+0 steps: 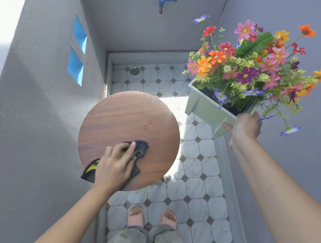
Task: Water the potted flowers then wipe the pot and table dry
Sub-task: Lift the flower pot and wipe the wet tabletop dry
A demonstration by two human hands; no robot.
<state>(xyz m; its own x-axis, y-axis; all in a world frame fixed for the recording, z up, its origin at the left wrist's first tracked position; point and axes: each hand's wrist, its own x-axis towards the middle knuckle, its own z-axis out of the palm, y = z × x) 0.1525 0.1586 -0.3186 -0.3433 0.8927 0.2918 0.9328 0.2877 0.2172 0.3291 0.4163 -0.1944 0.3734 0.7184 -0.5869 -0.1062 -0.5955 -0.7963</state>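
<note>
Your left hand (116, 163) lies flat on the round wooden desk (116, 116), fingers spread and pressing a dark cloth (140, 149) with yellow markings against the top. The grip here is loose: palm down on the cloth, fingers extended over it, not curled shut. The cloth sits on the near half of the desk; one end sticks out past your fingertips, the other hangs over the near left edge.

Your right hand (246, 128) holds the pale green rectangular pot (202, 108) up in the air, to the right of the desk and clear of it. Grip closed on the pot's near end: thumb against the outer wall, the rest of the hand around the rim. Pot tilted, its far end lower toward the desk.

Flowers (256, 68) of pink, orange, red, purple and blue fill the pot over dark soil.

A faint mark shows on the desk top near its centre (145, 126); wet or stain, cannot tell.

Tiled floor (198, 186) below, floor drain (134, 71) at the far left corner, blue tap (165, 2) on the back wall.
</note>
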